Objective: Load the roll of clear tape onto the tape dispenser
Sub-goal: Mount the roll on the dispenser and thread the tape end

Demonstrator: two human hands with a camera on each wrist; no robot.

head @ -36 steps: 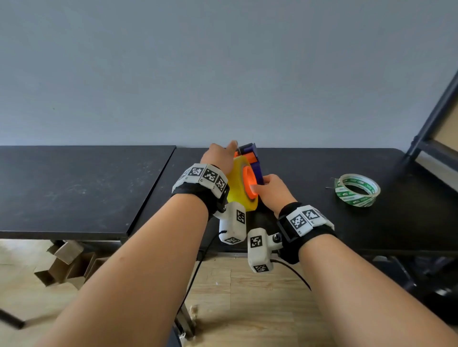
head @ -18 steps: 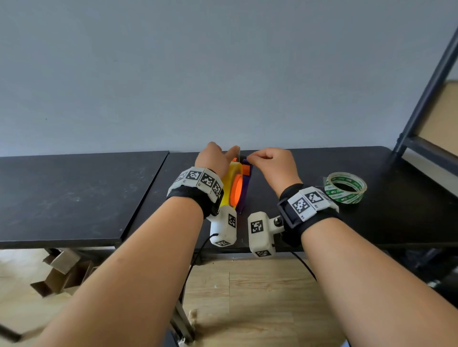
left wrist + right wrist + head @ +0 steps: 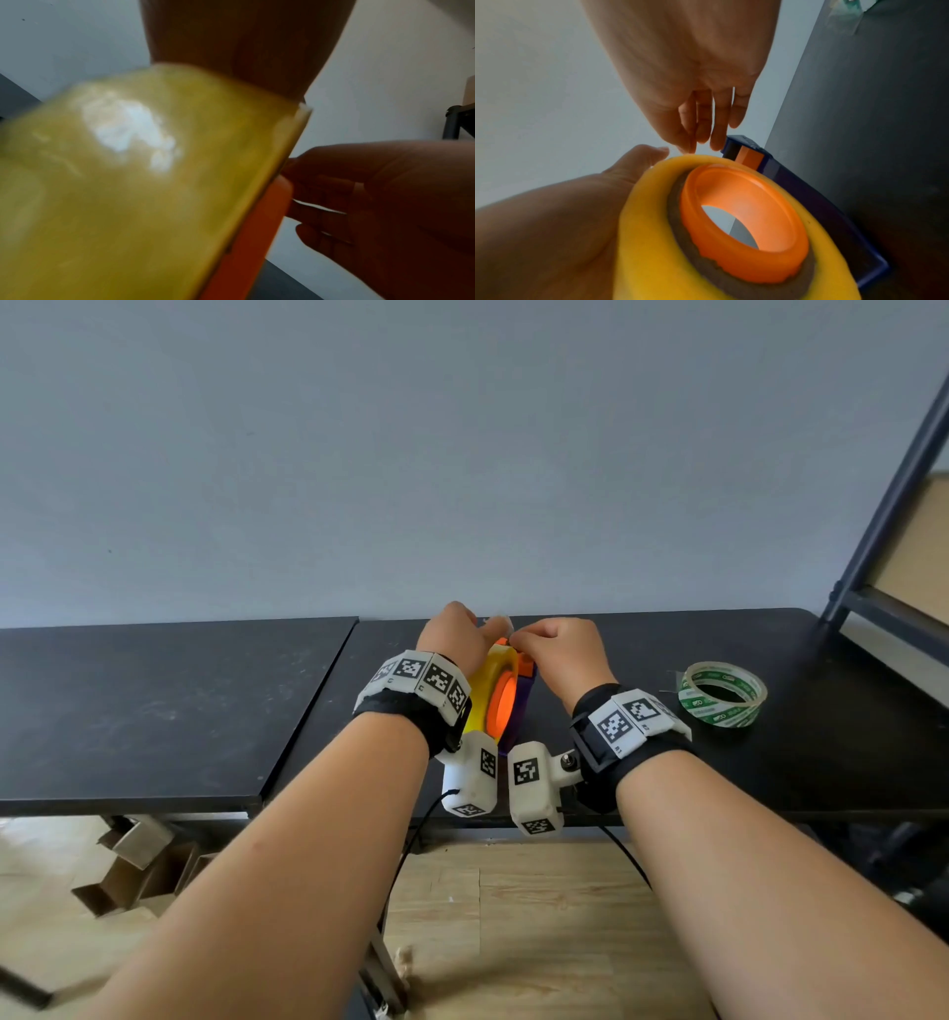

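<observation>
A yellowish tape roll (image 3: 482, 688) sits on the orange hub (image 3: 502, 708) of a dark blue dispenser (image 3: 525, 693), standing on edge on the black table (image 3: 667, 788). My left hand (image 3: 454, 636) grips the roll's left side, its thumb up at the top. My right hand (image 3: 557, 647) is curled over the top, thumb and forefinger pinching at the roll's upper rim. In the right wrist view those fingertips (image 3: 693, 142) meet just above the roll (image 3: 649, 233), beside the dispenser's frame (image 3: 808, 199). The left wrist view is filled by the blurred roll (image 3: 128, 182). I cannot make out a loose tape end.
A second roll with green print (image 3: 721, 693) lies flat on the table to the right. A dark shelf frame (image 3: 883, 516) rises at the far right. Another black table (image 3: 154, 711) adjoins on the left, with cardboard boxes (image 3: 128, 865) beneath it.
My right hand left the orange hub's side and rose to the top of the roll. The dispenser turned more edge-on to me. The left hand kept its grip.
</observation>
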